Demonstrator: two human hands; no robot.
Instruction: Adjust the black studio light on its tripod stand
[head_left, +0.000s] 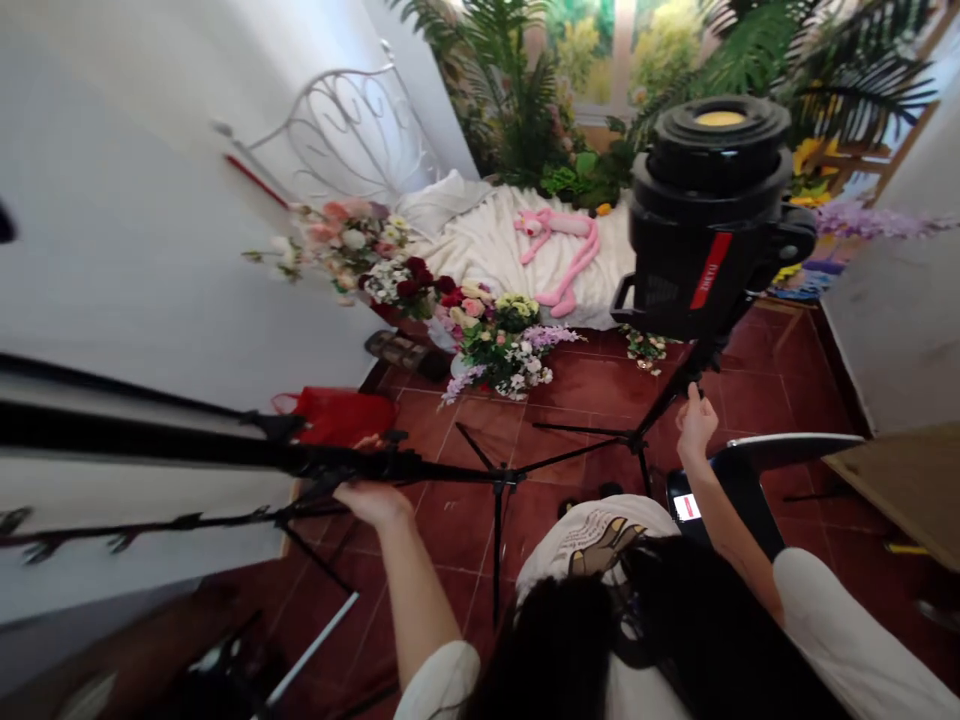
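Note:
My left hand (379, 502) is wrapped round the black pole of a light stand (450, 471), close to its clamp. That pole runs off past the left edge of the view, and its legs spread on the floor. On the right, a second light stand (664, 402) carries a black studio light (675, 235) with a red label. Just below this light, my right hand (697, 428) is closed at the stand, fingers pinched near a joint of the pole. The exact part under those fingertips is hard to make out.
A bed with a white cover (480, 235) and a pink plush toy (574, 250) stands ahead. Flower bunches (495, 345) sit before it, palm leaves behind. A red bag (345, 415) lies left. On my right, a phone (686, 507) rests on a black chair (739, 500).

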